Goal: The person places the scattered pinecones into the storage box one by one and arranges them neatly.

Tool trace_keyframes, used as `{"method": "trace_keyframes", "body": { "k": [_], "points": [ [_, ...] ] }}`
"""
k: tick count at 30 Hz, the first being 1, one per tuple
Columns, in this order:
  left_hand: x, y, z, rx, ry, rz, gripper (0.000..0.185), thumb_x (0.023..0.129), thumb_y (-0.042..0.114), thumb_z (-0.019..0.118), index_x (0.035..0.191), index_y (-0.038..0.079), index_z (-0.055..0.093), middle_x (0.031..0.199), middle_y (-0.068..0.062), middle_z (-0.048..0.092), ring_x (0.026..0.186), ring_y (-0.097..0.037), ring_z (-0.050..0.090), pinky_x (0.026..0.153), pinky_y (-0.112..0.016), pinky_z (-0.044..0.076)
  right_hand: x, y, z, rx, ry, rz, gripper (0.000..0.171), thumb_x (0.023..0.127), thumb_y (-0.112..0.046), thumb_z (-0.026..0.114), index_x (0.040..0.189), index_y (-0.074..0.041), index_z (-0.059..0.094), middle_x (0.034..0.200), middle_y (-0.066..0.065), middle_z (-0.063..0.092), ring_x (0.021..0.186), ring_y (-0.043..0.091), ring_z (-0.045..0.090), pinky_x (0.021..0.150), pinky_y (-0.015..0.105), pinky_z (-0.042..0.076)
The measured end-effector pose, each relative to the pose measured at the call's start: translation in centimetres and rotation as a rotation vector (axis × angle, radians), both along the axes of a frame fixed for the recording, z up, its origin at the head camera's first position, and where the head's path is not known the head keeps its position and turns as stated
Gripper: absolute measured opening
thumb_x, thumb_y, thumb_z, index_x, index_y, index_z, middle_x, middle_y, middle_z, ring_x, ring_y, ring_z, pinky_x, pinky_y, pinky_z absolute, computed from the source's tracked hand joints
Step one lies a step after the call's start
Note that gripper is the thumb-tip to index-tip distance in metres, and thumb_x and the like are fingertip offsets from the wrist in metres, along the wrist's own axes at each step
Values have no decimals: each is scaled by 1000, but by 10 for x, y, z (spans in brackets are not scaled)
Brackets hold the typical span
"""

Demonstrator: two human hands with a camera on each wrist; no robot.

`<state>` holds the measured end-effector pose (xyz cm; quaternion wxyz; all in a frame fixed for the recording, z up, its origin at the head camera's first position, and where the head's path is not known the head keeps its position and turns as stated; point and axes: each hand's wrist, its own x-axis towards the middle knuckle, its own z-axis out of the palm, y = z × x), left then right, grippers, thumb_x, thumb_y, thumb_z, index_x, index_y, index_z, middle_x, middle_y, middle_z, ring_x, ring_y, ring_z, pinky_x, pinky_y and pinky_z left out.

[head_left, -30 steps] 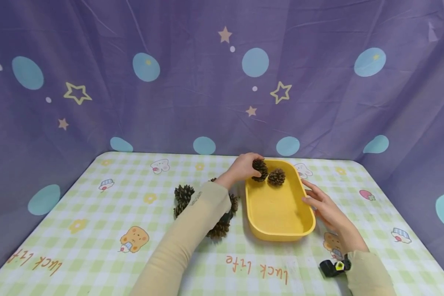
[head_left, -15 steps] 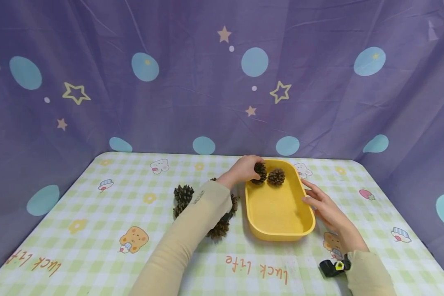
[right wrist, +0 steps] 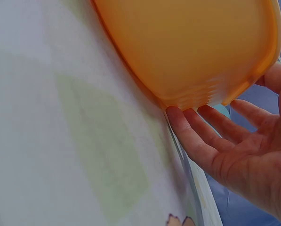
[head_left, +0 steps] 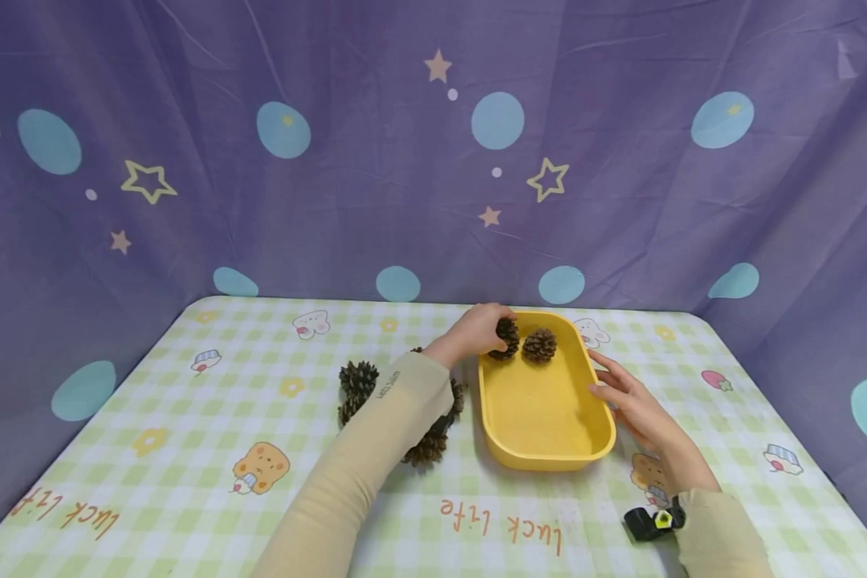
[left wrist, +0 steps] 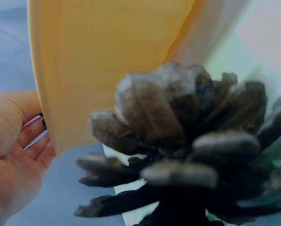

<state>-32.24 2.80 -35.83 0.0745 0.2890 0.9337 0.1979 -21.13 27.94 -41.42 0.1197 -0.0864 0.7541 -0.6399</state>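
Head view, nearest first: the right hand lies on the bench against the right wall of the yellow tray, exactly where it lay a second ago. Its fingers are straight and slightly spread, the tips touching the tray's outer wall; the right wrist view shows the same, fingertips tucked under the tray's rounded rim, holding nothing. It looks to be steadying the tray rather than gripping it.

Left of the tray, partly hidden by the left sleeve, a cluster of loose pine cones rests on the bench, unmoved.

Farther back, the left hand has come down a little over the last second. The held pine cone, which stood just above the tray's far left corner, now sits lower, seemingly at or just above the tray floor, right beside the second pine cone already lying there. The fingers are curled round the held cone from the left and above; I see no release yet. In the left wrist view the cone fills the frame, with the tray wall close behind it. Judging by this, the placing is nearly complete, with only the letting go left.
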Motion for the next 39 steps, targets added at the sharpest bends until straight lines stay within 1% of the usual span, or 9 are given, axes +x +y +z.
{"method": "trace_keyframes", "body": {
  "k": [5,11,15,19,26,33,36,39],
  "points": [
    [0,-2,1,28,1,17,50,83,15,66,131,13,50,134,-4,47,126,-21,41,99,-33,41,0,-1,0,12,4,-7,66,95,-22,49,148,-17,11,143,26,25,106,9,54,86,43,49],
    [-1,-5,2,46,-6,16,49,83,15,66,130,12,50,133,-5,48,125,-21,41,98,-33,41,0,-2,1,14,-1,-9,65,95,-22,49,148,-18,11,143,25,25,107,11,54,86,43,49],
    [-1,-8,4,69,-16,27,48,84,15,66,129,11,51,131,-5,49,121,-20,45,94,-32,44,0,-3,1,19,-2,-10,65,95,-21,49,148,-18,11,143,25,25,106,9,54,87,43,49],
    [0,-11,10,88,-24,37,46,84,15,65,128,11,52,128,-4,51,117,-19,48,91,-31,45,0,-2,1,17,1,-7,66,95,-22,49,148,-17,11,143,25,25,105,8,54,86,41,49],
    [2,-21,22,110,-48,31,44,85,14,64,127,10,52,127,-5,51,115,-20,49,91,-32,45,0,-2,2,16,5,0,66,95,-23,49,148,-17,10,143,26,24,104,6,55,86,40,50],
    [4,-38,33,137,-47,-5,42,84,14,65,125,10,55,127,-8,53,112,-23,51,91,-33,45,-1,-1,0,9,0,-1,66,95,-23,49,148,-17,10,143,26,24,104,6,55,85,40,50],
    [7,-46,37,130,-38,-1,41,84,15,65,123,11,55,126,-7,54,112,-23,51,92,-33,44,-1,-1,1,-7,-6,3,66,95,-22,48,148,-16,9,143,27,23,104,7,56,84,39,51],
    [9,-55,38,119,-29,3,40,84,15,65,122,11,56,124,-7,55,111,-22,52,92,-33,45,-1,-1,0,-15,-11,5,66,95,-22,48,148,-16,8,143,27,23,103,7,56,83,37,51]
  ]
}}
